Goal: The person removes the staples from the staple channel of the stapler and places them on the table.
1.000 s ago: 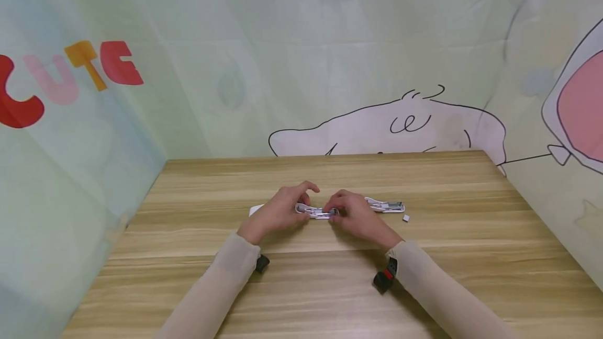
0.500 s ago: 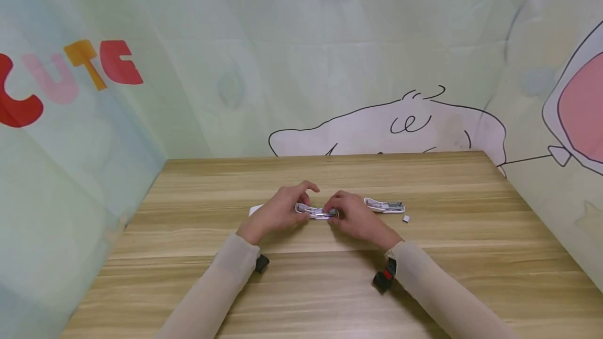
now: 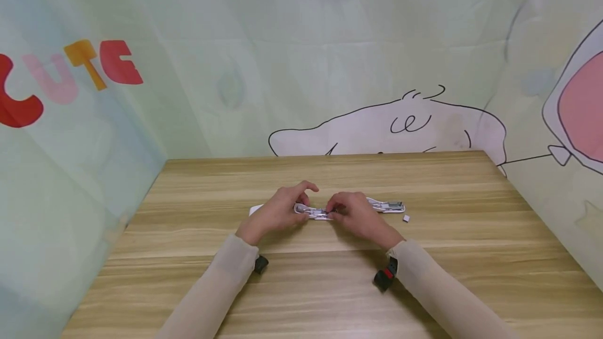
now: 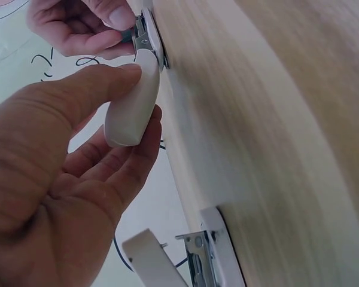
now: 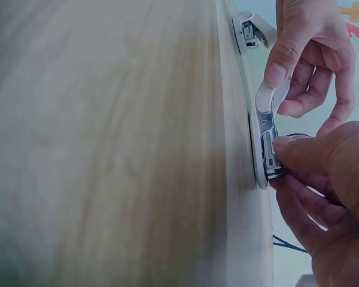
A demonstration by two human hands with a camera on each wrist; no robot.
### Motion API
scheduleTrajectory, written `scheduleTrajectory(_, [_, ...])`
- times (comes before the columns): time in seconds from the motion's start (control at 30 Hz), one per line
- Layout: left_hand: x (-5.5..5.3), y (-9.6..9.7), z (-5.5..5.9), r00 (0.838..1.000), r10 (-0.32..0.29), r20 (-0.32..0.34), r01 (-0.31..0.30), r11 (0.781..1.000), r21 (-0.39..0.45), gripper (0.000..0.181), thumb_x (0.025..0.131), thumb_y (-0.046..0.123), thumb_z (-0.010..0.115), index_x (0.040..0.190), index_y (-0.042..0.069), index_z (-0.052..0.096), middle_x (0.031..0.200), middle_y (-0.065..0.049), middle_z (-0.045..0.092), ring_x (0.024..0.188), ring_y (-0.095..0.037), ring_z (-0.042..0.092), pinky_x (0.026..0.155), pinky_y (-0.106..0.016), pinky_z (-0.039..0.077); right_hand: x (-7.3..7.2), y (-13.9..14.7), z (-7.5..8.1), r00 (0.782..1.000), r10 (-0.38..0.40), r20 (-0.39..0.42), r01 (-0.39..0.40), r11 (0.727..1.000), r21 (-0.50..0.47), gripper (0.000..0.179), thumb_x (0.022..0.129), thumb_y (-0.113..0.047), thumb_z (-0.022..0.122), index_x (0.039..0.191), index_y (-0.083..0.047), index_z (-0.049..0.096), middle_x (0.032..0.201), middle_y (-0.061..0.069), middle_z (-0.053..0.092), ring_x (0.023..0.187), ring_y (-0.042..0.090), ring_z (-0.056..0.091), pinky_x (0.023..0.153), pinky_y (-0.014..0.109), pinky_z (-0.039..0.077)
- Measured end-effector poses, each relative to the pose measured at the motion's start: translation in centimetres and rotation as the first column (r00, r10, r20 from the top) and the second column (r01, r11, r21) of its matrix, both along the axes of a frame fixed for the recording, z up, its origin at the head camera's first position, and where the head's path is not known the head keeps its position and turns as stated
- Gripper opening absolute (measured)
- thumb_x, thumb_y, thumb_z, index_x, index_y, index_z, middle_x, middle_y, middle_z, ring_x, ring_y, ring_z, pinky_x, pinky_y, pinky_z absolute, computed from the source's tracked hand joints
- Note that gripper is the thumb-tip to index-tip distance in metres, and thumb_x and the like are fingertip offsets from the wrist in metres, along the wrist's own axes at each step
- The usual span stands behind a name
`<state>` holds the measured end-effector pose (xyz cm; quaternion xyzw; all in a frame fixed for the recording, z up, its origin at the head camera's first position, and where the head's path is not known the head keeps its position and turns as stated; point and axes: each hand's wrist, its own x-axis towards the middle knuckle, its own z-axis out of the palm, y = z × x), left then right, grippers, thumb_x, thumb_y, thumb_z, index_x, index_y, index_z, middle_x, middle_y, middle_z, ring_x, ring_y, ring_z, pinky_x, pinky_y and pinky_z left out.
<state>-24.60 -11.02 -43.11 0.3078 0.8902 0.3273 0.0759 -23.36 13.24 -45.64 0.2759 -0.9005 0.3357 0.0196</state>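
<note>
A white stapler (image 3: 316, 213) lies swung open on the table between both hands. My left hand (image 3: 281, 209) holds its rounded white handle (image 4: 131, 113), thumb on one side and fingers curled round the other. At the right end, my right hand (image 3: 360, 217) pinches the metal staple channel (image 5: 267, 140) between thumb and fingertips. Those fingers partly cover the channel's end in the head view. Behind the left hand stands a second opened white stapler (image 4: 225, 245), mostly hidden in the head view.
A third white stapler (image 3: 390, 206), also swung open, lies right of my right hand. Near it is a small pale grey block (image 3: 406, 218). The wooden table (image 3: 320, 286) meets a printed cloth backdrop (image 3: 212, 67) at its back edge.
My right hand has shifted slightly at the stapler's right end, and its fingers now cover more of that end. The left hand stays almost still on the handle.
</note>
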Motion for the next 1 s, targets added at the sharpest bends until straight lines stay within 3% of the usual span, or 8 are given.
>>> scheduleTrajectory(0.23, [0.1, 0.0, 0.1, 1.000, 0.001, -0.003, -0.001, 1.000, -0.009, 0.061, 0.092, -0.001, 0.078, 0.147, 0.010, 0.054, 0.103, -0.004, 0.073, 0.090, -0.016, 0.064, 0.088, -0.033, 0.053, 0.6, -0.3, 0.4, 0.999, -0.039, -0.014, 0.038, 0.997, -0.064, 0.010, 0.096, -0.011, 0.080, 0.105, -0.012, 0.076, 0.105, 0.003, 0.082, 0.105, 0.024, 0.079, 0.095, 0.047, 0.063])
scheduleTrajectory(0.5, [0.3, 0.1, 0.3, 1.000, 0.010, 0.003, -0.010, 1.000, -0.006, 0.061, 0.092, -0.001, 0.078, 0.147, 0.011, 0.054, 0.104, -0.005, 0.073, 0.092, -0.018, 0.065, 0.092, -0.037, 0.054, 1.1, -0.1, 0.8, 0.999, -0.028, -0.024, 0.026, 0.998, -0.049, 0.013, 0.091, -0.008, 0.084, 0.103, -0.010, 0.079, 0.101, 0.002, 0.082, 0.090, 0.014, 0.076, 0.084, 0.035, 0.064])
scheduleTrajectory(0.73, [0.2, 0.0, 0.1, 1.000, 0.012, -0.012, -0.012, 1.000, -0.004, 0.061, 0.092, -0.001, 0.078, 0.146, 0.011, 0.054, 0.104, -0.005, 0.074, 0.091, -0.016, 0.065, 0.090, -0.035, 0.054, 1.5, 0.6, 0.6, 0.999, 0.032, 0.019, -0.031, 0.998, -0.059, 0.056, 0.087, -0.001, 0.086, 0.137, -0.003, 0.060, 0.096, 0.003, 0.080, 0.087, 0.011, 0.076, 0.082, 0.031, 0.064])
scheduleTrajectory(1.0, [0.2, 0.0, 0.1, 1.000, 0.007, -0.007, -0.007, 1.000, 0.010, 0.062, 0.092, -0.002, 0.077, 0.148, 0.010, 0.053, 0.105, -0.006, 0.074, 0.092, -0.017, 0.065, 0.092, -0.036, 0.053, 1.5, 0.8, 0.3, 0.997, 0.037, 0.065, -0.037, 0.999, -0.005, 0.063, 0.089, -0.002, 0.085, 0.144, -0.007, 0.054, 0.100, 0.000, 0.081, 0.089, 0.008, 0.074, 0.085, 0.032, 0.061])
